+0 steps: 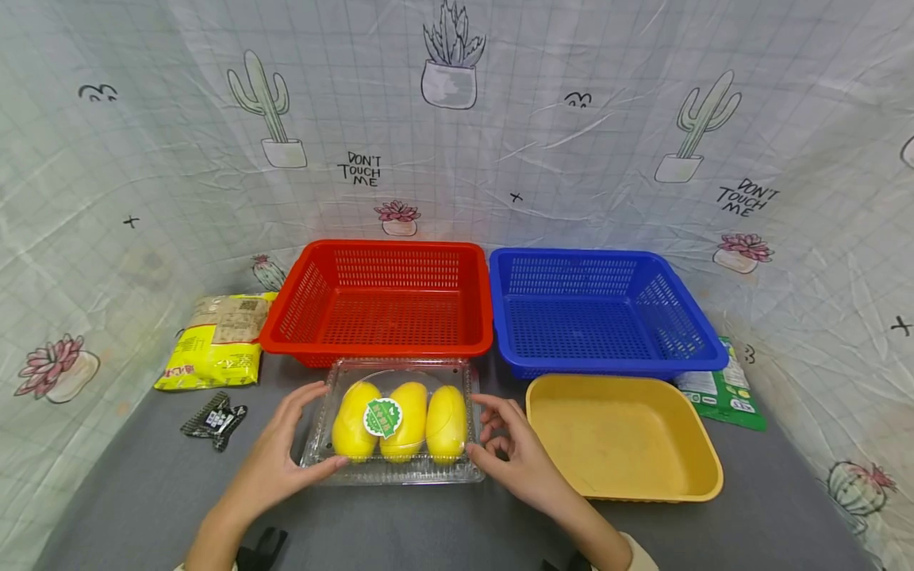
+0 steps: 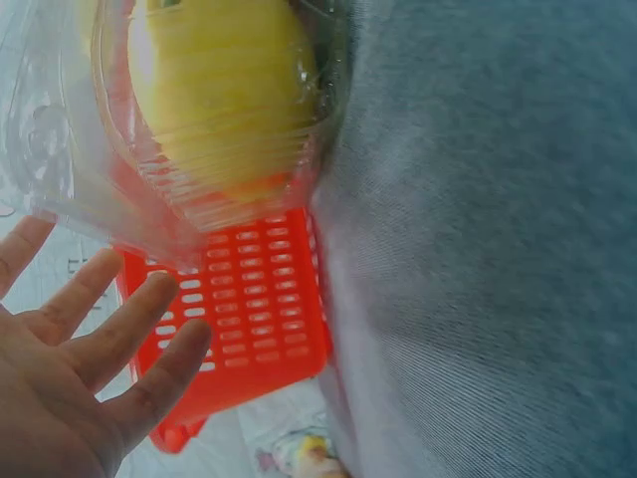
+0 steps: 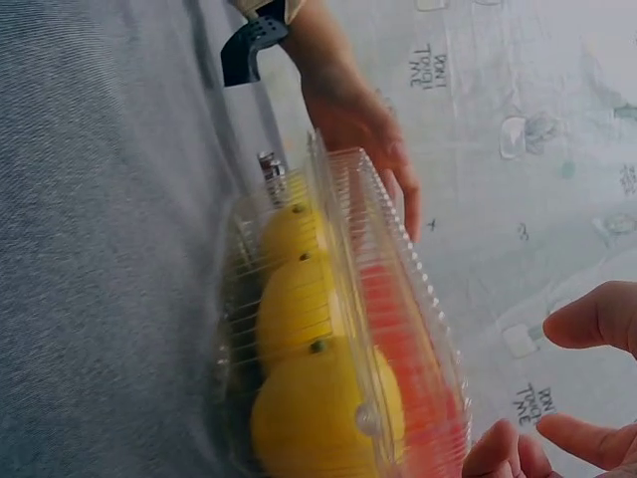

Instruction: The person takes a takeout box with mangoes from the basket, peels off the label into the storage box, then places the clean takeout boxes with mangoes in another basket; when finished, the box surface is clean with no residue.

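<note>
A clear plastic clamshell box (image 1: 400, 474) lies on the grey table with three yellow mangoes (image 1: 446, 424) inside. A green and white sticker (image 1: 383, 417) is on its lid. At the box's left side is my left hand (image 1: 274, 456), fingers spread and thumb by the front corner; in the left wrist view the fingers (image 2: 129, 329) stand near the box's edge without gripping it. My right hand (image 1: 517, 456) hovers at the right side, fingers loosely bent. From the right wrist view, its thumb (image 3: 597, 319) is apart from the box, and the lid seems slightly raised.
Behind the box stand a red basket (image 1: 378, 349) and a blue basket (image 1: 607, 365), side by side. A yellow tray (image 1: 621, 444) is at the right. A yellow packet (image 1: 217, 341) and a black wrapped item (image 1: 216, 420) lie left; a green packet (image 1: 724, 388) lies right, partly hidden.
</note>
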A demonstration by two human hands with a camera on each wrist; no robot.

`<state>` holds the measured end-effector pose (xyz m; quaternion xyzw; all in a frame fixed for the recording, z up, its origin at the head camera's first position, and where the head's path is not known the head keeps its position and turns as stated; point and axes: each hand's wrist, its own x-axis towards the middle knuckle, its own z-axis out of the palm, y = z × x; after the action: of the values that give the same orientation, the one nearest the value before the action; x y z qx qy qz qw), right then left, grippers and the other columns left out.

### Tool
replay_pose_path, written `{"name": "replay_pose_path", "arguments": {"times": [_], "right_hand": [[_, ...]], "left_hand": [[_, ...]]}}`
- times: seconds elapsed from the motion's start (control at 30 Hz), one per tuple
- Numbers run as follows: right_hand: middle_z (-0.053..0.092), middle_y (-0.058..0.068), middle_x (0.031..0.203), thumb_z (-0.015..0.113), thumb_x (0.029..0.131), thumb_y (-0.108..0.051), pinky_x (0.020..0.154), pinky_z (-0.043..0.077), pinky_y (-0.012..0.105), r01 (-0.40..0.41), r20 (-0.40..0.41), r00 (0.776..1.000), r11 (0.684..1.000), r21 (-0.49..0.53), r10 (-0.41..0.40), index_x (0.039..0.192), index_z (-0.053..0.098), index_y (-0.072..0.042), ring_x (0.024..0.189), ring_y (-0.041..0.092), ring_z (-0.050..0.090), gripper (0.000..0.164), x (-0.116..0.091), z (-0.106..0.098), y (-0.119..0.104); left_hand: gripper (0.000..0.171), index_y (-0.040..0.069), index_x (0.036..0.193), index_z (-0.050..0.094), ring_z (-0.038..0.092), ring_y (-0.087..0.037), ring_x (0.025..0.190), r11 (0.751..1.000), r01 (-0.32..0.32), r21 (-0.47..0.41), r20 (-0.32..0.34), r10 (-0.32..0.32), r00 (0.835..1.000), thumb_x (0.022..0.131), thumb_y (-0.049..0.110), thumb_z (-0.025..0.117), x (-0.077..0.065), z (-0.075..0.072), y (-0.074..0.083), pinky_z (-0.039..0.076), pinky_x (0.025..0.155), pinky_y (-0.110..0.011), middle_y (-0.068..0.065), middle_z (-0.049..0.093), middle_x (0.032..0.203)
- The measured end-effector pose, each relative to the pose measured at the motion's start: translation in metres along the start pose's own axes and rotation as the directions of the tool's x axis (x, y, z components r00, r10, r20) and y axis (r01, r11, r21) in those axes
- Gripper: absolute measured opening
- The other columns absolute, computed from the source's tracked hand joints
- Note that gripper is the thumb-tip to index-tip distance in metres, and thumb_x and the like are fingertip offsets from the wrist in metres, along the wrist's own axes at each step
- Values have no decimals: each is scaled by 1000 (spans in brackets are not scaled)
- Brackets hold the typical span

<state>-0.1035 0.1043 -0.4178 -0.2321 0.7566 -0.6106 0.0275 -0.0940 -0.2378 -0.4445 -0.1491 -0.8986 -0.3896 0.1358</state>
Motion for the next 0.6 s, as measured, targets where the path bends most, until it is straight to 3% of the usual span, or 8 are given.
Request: {"name": "replay_pose_path", "arguments": {"times": [0.37,0.6], "right_hand": [[47,22,107,67,88,-1,73,52,20,35,13,999,998,54,-35,132,49,4,93,28,51,47,12,11,-5],[47,25,106,66,88,-1,73,53,20,4,87,996,994,108,-13,128,53,3,89,13,54,42,21,19,-6]], "left_hand": [[89,15,143,45,38,-41,131,1000,-11,13,30,10,1000,67,30,89,11,4,1,38,87,-75,-10,31,152],[90,20,144,43,37,-46,132,999,17,43,61,-20,998,68,37,88,15,8,-1,35,89,-78,-13,27,155]]}}
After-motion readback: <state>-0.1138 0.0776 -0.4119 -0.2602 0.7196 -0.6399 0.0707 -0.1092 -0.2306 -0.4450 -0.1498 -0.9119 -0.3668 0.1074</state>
